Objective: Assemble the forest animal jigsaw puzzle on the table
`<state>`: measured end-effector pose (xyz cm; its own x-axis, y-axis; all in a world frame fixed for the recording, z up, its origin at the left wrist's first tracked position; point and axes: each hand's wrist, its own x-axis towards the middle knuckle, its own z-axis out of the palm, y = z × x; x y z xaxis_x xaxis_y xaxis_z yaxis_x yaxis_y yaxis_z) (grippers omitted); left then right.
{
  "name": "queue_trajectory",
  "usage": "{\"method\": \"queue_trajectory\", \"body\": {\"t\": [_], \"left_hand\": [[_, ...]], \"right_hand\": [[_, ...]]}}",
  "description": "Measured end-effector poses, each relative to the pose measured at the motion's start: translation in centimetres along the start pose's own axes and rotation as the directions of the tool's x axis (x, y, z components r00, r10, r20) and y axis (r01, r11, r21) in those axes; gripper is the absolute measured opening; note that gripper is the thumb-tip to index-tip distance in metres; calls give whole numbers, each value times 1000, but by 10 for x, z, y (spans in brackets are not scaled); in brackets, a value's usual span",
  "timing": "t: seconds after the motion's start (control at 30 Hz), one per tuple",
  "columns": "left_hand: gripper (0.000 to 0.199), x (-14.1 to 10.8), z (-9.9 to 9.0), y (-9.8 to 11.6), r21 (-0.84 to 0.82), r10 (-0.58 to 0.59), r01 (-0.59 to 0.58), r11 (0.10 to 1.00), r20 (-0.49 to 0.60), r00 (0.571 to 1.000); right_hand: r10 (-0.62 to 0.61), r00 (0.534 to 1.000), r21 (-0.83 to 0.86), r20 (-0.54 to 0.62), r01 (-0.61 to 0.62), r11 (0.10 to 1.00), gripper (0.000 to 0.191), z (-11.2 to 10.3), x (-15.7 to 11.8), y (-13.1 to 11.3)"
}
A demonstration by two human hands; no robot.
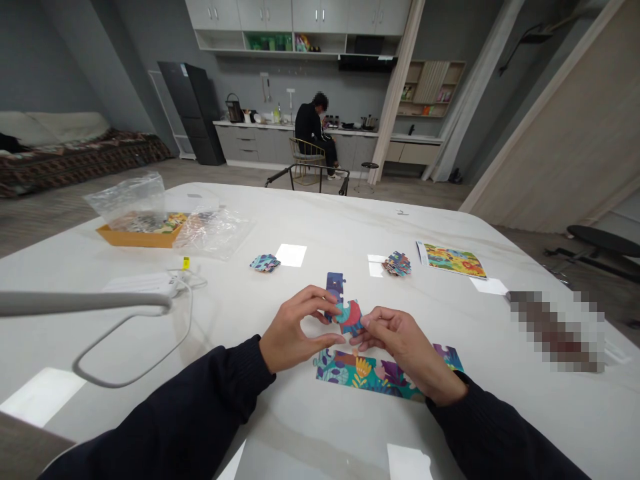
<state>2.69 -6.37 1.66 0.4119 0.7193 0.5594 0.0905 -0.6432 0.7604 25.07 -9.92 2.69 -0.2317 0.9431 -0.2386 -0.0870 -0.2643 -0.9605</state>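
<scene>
My right hand [397, 340] pinches a red and teal puzzle piece [351, 316] at its right edge. Beside that piece is my left hand [300, 327], its thumb apart from its curved fingers, with the fingertips at the lower part of a purple puzzle strip [335, 285]. Whether the fingertips hold the strip or only touch it is hard to tell. Nearer to me lies a joined row of colourful puzzle pieces [370, 375], its right part partly hidden under my right hand and wrist. Two piles of loose pieces, one left [265, 263] and one right [397, 263], sit farther back.
An orange box [140, 237] with plastic bags stands at the back left of the white table [280, 427]. A grey bar and cable [187, 320] cross the left side. A picture sheet [453, 259] and a blurred item lie right. A person [310, 127] sits far behind.
</scene>
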Motion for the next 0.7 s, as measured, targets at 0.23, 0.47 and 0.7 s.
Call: {"method": "queue_trajectory", "body": {"t": [0.23, 0.47, 0.7], "left_hand": [[29, -1, -5, -4, 142, 92, -103, 985, 84, 992], [25, 4, -35, -12, 200, 36, -121, 972, 385, 922], [19, 1, -33, -22, 193, 19, -128, 973, 487, 873]], "right_hand": [[29, 999, -26, 28, -28, 999, 46, 2, -2, 0], [-132, 971, -394, -198, 45, 918, 48, -16, -2, -8], [-214, 959, -635, -189, 47, 771, 38, -39, 0, -5]]}}
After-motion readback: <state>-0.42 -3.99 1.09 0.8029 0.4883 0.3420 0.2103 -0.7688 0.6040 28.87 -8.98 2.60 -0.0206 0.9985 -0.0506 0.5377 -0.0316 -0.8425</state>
